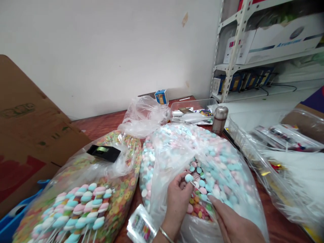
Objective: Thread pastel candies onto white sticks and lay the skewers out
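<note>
My left hand is closed in a pinch on a pale blue marshmallow, with a short piece of white stick showing beside the fingertips. My right hand reaches in from the lower right with thumb and fingers pressed together; what lies between them is too small to name. Both hands are over the opening of a big clear bag of pink, blue and white marshmallows. Within the opening are orange, red and green ring-shaped candies. At the lower left lies a pile of marshmallow skewers on white sticks.
The skewers rest on a bag of colourful ring candies, with a black box on top. A silver packet lies by my left wrist. A metal flask, clear tray, plastic bin and cardboard box surround the bags.
</note>
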`<state>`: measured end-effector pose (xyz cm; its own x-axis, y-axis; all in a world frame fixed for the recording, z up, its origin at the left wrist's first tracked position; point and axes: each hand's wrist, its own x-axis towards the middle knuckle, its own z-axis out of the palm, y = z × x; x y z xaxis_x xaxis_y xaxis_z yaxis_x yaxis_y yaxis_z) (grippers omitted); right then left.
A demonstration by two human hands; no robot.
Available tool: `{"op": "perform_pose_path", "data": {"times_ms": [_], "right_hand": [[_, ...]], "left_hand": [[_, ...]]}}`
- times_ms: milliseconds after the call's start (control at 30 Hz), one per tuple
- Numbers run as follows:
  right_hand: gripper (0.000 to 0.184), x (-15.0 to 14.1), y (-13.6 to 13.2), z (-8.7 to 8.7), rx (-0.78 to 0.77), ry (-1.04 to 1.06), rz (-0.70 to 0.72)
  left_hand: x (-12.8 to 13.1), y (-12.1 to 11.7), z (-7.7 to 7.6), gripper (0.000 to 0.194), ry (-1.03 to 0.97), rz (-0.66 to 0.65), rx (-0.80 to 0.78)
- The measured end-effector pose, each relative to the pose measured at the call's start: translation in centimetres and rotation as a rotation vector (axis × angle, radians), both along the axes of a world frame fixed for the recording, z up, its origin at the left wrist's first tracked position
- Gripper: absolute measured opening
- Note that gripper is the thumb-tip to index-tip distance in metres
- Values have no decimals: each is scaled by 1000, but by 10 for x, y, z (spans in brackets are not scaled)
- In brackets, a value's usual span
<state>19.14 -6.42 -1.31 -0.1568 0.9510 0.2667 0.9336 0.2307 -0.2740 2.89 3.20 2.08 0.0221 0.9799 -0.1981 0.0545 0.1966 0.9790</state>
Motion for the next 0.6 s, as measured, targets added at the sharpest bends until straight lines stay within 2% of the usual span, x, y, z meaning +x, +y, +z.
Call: {"op": "perform_pose_path", "data": {"times_ms": [133, 400, 600], "right_hand": [[45, -2, -2, 1, -63, -80, -72], [46, -4, -3, 13, -325, -70, -119], [50, -13, -3, 20, -256, -139, -119]], "left_hand": [[1, -1, 0, 35, 59, -10, 11], [1, -5, -10, 31, 118, -25, 89], [4, -10, -12, 27, 227, -33, 228]]}}
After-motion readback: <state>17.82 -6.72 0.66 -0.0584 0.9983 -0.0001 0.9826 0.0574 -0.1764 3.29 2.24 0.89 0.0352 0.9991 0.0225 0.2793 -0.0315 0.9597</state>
